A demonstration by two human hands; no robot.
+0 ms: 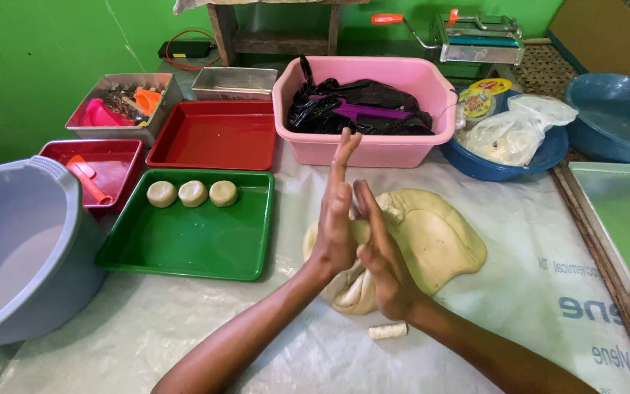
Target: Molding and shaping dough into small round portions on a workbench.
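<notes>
Here both palms, left hand (335,219) and right hand (380,255), press a dough piece (359,230), fingers upward.

The table (184,328) is covered with a pale plastic sheet. A large slab of dough (432,241) lies on it. Left of the dough sits a green tray (184,248), and beyond that tray two red trays (216,138) (122,164). Behind the dough stands a pink tub (373,149), with a blue bowl (501,169) to its right. A small dough roll (388,331) lies just in front of the dough, and a grey basin (23,248) stands far left.
</notes>
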